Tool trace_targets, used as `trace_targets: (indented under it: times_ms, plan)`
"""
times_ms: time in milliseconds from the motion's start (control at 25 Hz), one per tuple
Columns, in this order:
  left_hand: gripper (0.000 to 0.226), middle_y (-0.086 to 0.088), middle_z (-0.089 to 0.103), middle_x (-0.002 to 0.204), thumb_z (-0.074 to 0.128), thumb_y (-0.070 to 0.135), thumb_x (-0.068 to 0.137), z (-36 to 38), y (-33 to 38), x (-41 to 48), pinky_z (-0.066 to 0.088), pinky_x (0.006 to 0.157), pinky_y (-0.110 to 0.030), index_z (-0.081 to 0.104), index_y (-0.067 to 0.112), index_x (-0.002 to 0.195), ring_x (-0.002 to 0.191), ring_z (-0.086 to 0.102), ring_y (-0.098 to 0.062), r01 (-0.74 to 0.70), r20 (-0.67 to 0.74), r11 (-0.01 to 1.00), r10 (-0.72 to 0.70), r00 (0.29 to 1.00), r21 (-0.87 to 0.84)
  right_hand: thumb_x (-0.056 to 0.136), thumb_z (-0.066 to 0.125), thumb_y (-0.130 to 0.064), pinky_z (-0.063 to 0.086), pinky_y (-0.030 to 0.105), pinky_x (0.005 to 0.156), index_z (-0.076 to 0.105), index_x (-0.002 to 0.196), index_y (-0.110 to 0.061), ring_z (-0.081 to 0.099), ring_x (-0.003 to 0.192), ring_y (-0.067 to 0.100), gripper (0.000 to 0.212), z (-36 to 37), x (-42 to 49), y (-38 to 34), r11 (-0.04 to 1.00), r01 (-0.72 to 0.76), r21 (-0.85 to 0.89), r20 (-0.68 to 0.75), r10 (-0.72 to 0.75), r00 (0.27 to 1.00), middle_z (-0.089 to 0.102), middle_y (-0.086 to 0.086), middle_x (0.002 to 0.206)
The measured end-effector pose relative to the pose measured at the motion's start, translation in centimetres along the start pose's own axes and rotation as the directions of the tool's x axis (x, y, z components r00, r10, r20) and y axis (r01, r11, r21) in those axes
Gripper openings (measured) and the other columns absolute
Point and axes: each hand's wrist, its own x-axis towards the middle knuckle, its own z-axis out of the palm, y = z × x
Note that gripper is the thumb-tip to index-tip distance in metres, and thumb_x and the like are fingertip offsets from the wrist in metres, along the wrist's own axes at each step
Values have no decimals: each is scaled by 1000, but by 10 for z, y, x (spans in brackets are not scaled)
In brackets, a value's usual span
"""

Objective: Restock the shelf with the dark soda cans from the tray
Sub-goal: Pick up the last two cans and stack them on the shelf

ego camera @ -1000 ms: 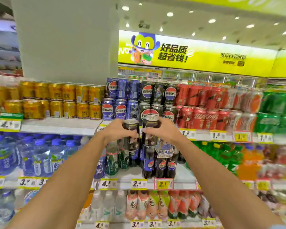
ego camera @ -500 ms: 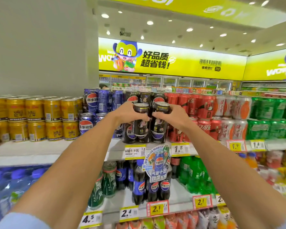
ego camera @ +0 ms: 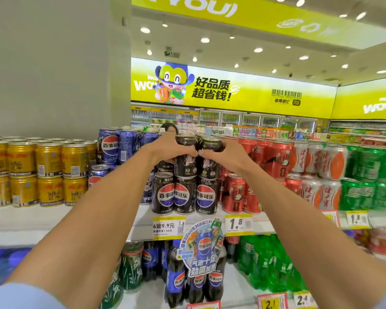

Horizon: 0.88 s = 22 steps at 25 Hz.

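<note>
Now we hold two dark soda cans at the shelf's upper tier.
Our left hand (ego camera: 167,148) wraps one dark can (ego camera: 186,161), our right hand (ego camera: 226,155) the other dark can (ego camera: 211,163), both atop black cans (ego camera: 183,195) beside red cans (ego camera: 234,192).

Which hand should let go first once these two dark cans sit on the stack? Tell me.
Left, probably. The left hand holds the left dark can above two bottom-row black cans; the right hand's can stands beside the red cans.
</note>
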Motion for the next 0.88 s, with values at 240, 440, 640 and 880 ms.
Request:
trace_targets:
  times_ms: [240, 440, 640, 880]
  plan:
    - [47, 3, 40, 54, 82, 38, 76, 11, 0, 3, 32, 58, -26, 45, 10, 67, 58, 43, -22, 3, -35, 999, -1, 999, 36, 77, 82, -55, 45, 24, 66, 68, 90, -19, 65, 75, 9, 42, -4, 8, 12, 999, -12, 47, -22, 13, 1000, 72, -5, 81]
    - [65, -4, 37, 74, 84, 60, 59, 14, -13, 14, 33, 65, -35, 47, 10, 79, 68, 40, -22, 45, -88, 998, -41, 995, 45, 71, 78, -69, 38, 25, 62, 57, 99, -18, 54, 79, 14, 62, 2, 16, 21, 999, -39, -27, -56, 38, 998, 58, -7, 87]
    - [92, -8, 66, 98, 83, 68, 47, 15, -22, 19, 55, 85, -43, 64, 6, 112, 88, 65, -25, 53, -129, 998, -49, 990, 25, 72, 78, -67, 33, 23, 56, 49, 87, -19, 47, 71, 13, 58, 7, 18, 26, 999, -19, -36, -100, 15, 995, 48, -11, 74]
    - [80, -10, 57, 83, 80, 63, 59, 14, -16, 15, 43, 70, -37, 63, -2, 103, 72, 54, -23, 31, -59, 997, -26, 998, 76, 75, 77, -66, 40, 23, 83, 53, 138, -7, 51, 107, 16, 90, 11, 16, 28, 1000, -11, -12, -147, 9, 989, 53, -4, 116]
